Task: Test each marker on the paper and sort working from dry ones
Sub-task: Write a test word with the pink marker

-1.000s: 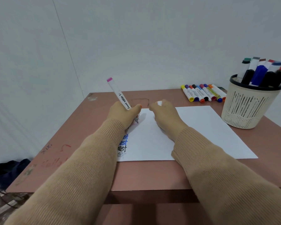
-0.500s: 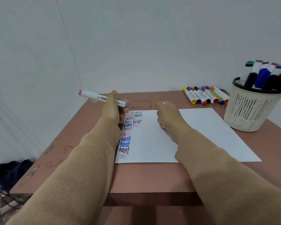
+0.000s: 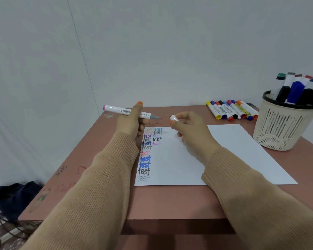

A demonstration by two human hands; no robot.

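Note:
My left hand (image 3: 130, 123) grips a white marker with a pink end (image 3: 123, 110), held level above the table's far edge with its uncapped grey nib pointing right. A short gap to the right, my right hand (image 3: 190, 130) pinches the marker's white cap (image 3: 174, 118), its open end facing the nib. Below both hands lies the white paper (image 3: 242, 152), its left side filled with two columns of the word "test" in several colours. A faint pink "test" sits in the second column.
A row of several capped markers (image 3: 231, 110) lies at the table's far right. A cream slotted basket (image 3: 282, 125) full of upright markers stands at the right edge. Dark cloth (image 3: 11, 197) lies on the floor to the left. A white wall is behind the brown table (image 3: 170, 202).
My left hand lifted the marker off the paper and turned it level. My right hand rose from the sheet and now holds the cap near the nib.

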